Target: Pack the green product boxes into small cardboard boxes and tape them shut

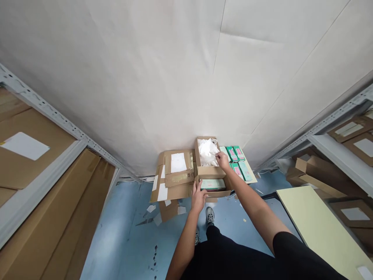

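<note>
An open cardboard box (pixel 210 172) stands on the floor against the white wall. White crumpled packing paper (pixel 207 151) fills its far part, and a pale green packet (pixel 213 184) lies in its near part. My left hand (pixel 198 196) rests on the box's near left edge, fingers apart and touching the rim. My right hand (pixel 223 158) reaches over the box, its fingers pinched on the edge of the white paper. Several green and pink packets (pixel 237 161) lie on a flat sheet just right of the box.
Flattened cardboard boxes (pixel 175 173) with white labels lie left of the open box. Metal shelving with large cartons (pixel 37 163) runs along the left, more shelves with boxes (pixel 349 147) along the right. A pale yellow board (pixel 317 225) lies at the right. Paper scraps litter the blue floor (pixel 128 229).
</note>
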A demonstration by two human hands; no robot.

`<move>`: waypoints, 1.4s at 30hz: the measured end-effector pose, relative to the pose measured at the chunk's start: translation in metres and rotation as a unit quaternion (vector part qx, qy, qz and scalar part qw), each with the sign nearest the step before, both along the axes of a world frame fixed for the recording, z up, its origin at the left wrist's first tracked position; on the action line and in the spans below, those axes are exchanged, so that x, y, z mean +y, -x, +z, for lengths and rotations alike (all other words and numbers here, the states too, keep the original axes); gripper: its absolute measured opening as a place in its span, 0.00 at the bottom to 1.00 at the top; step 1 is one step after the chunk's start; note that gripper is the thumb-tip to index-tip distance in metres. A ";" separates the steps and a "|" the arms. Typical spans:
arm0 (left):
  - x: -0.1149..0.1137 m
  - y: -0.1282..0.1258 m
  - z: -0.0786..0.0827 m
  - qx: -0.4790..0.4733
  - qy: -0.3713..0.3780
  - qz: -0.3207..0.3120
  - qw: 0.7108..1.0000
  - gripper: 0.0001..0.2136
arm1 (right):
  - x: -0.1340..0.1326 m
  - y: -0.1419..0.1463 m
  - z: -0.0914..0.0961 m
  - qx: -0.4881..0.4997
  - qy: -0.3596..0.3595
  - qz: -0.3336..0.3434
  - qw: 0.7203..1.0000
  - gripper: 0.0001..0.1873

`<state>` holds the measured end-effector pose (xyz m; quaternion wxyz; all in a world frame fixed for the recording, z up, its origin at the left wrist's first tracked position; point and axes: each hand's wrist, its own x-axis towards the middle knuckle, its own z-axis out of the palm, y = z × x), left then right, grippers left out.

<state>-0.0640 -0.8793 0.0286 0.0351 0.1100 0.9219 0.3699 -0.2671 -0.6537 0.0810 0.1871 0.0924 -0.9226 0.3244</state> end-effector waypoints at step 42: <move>0.520 -0.148 0.036 0.123 0.068 -0.520 0.842 0.05 | 0.452 -0.572 0.009 -0.005 0.054 -0.489 0.870 0.26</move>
